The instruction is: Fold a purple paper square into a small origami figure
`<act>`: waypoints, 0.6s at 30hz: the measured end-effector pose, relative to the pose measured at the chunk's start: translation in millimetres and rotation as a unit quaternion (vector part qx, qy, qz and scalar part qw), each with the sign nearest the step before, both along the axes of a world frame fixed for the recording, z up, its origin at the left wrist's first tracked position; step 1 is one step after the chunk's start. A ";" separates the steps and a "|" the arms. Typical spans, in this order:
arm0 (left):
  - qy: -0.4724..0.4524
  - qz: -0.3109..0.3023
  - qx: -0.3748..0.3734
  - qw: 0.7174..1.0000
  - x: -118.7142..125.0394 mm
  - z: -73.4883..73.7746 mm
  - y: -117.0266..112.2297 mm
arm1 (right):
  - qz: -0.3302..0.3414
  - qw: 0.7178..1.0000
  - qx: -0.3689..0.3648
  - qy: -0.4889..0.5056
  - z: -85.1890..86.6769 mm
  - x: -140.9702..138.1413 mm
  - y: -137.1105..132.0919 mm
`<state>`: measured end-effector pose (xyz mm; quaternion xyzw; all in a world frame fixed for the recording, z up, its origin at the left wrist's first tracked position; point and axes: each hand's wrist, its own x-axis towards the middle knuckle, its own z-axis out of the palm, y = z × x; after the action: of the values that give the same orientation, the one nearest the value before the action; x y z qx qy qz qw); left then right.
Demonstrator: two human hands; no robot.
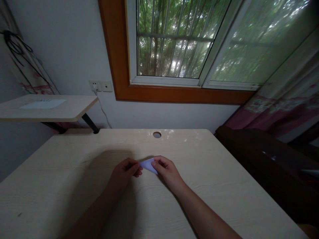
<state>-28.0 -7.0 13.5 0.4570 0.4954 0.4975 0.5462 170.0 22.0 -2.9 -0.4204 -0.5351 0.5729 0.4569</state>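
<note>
A small piece of folded pale-purple paper (149,165), roughly triangular, is stretched between my two hands just over the desk. My left hand (126,170) pinches its narrow left tip between thumb and fingers. On the wider right side, my right hand (167,169) grips the paper, thumb on top and fingers behind. Parts of the paper under the fingertips are hidden. Both hands are close to the surface of the light wooden desk (211,199), near its middle.
A raised shelf (74,111) on black posts holds a white sheet (43,104) at the back left. A round cable hole (157,134) lies near the desk's far edge. Wall sockets (101,86) with a white cord are behind it. Dark furniture (264,159) stands to the right.
</note>
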 end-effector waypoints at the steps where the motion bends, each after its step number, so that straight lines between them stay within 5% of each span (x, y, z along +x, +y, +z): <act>1: 0.000 0.001 0.000 1.000 -0.1 0.1 0.0 | -0.001 1.000 -0.003 0.003 -0.6 0.0 0.3; 18: 0.074 -0.018 0.026 0.997 0.2 1.8 -1.3 | 0.041 0.998 0.032 0.024 -3.4 -1.9 0.4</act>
<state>-27.8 -8.3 15.3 0.5153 0.5133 0.4652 0.5046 168.1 22.4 -6.2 -0.3691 -0.5589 0.5836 0.4592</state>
